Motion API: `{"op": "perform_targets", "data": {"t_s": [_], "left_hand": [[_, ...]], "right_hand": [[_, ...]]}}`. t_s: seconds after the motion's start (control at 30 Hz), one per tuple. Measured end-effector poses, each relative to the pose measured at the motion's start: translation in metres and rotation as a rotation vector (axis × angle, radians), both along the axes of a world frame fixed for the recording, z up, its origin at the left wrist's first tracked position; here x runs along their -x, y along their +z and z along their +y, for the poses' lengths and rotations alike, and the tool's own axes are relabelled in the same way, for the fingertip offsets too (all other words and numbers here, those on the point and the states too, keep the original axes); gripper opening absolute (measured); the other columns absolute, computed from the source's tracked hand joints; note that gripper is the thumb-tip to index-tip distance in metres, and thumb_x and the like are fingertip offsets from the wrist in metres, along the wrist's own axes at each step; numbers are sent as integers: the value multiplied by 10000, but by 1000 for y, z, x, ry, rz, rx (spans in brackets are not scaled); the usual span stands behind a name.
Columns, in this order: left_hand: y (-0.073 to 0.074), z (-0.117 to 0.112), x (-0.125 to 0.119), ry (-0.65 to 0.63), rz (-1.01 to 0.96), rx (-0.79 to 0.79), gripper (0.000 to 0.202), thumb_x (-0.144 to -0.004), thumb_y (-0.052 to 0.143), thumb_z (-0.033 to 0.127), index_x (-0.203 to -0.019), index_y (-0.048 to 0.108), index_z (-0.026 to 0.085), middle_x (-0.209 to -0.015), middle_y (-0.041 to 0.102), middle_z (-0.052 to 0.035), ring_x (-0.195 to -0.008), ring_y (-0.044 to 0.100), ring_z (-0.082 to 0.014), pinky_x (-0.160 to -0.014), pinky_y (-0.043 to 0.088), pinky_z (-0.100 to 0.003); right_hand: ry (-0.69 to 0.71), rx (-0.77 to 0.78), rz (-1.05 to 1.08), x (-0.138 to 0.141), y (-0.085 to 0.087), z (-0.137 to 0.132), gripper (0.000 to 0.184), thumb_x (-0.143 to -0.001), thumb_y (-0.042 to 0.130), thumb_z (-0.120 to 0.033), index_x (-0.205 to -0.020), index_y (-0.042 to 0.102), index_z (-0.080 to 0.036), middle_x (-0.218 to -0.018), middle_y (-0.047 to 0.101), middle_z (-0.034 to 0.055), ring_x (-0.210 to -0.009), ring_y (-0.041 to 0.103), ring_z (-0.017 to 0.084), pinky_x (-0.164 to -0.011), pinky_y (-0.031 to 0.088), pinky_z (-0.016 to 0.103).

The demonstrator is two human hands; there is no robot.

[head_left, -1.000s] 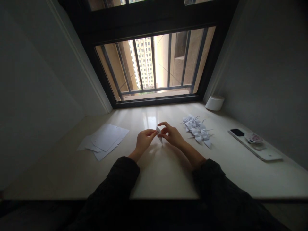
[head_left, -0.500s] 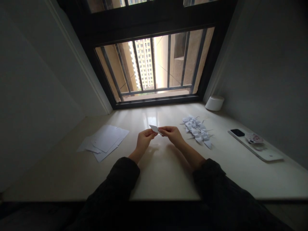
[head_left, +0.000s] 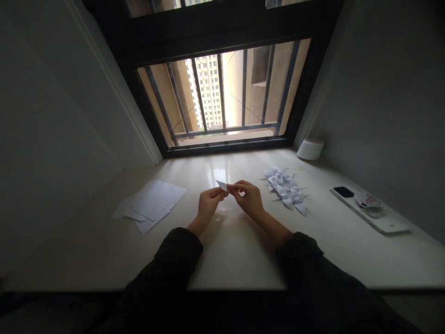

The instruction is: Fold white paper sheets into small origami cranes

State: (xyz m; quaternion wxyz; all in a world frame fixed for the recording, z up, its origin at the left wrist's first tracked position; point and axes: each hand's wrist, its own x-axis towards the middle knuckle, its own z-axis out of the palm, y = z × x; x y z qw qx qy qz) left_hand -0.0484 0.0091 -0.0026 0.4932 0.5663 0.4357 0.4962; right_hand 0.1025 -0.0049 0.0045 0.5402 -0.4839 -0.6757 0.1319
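The left hand [head_left: 209, 205] and the right hand [head_left: 248, 200] are close together above the middle of the tabletop, with their fingers pinching a small folded piece of white paper [head_left: 222, 186] between them. The paper's pointed end sticks up and away from the person, just above the left hand's fingertips. Its other end disappears into the right hand's fingers, so the fold there can't be seen. Both wrists angle inward from dark sleeves [head_left: 177, 254], and the forearms stay clear of the pale, glossy tabletop [head_left: 236, 260].

Just beyond the right hand, a loose heap of folded paper cranes [head_left: 284, 190] lies on the tabletop, their white points jutting in several directions. Over on the other side, beyond the left hand, is an untidy stack of flat white paper sheets [head_left: 149, 206], overlapping at slight angles. Farther right, well past the cranes, a phone [head_left: 368, 211] in a white case lies with its dark camera patch showing and a round printed grip [head_left: 367, 200] stuck on its back. A white cylindrical container [head_left: 310, 149] sits in the far right corner against the wall. Straight ahead, a dark-framed window [head_left: 222, 97] with metal bars [head_left: 222, 129] looks out onto a tall apartment block [head_left: 207, 92].
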Motion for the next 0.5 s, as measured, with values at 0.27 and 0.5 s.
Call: {"op": "perform_targets", "data": {"t_s": [0.27,0.5], "left_hand": [[0,1,-1,29,-65,-5,285,-655,739,318,-904,742,181,-843,735,-71,-820,660,-203,-757,494,-327],[1,1,-1,31,-52,-14,270,-640,748,324,-874,745,187,-836,733,-61,-806,660,-202,-736,502,-322]], "right_hand": [[-44,-10,-4,1,1,-1,137,-801,632,-309,-854,740,-243,-776,689,29,-702,608,166,-620,486,281],[-107,-109,-197,1,0,-5,167,-849,572,-296,-870,731,-248,-815,708,32,-768,629,184,-695,464,295]]}}
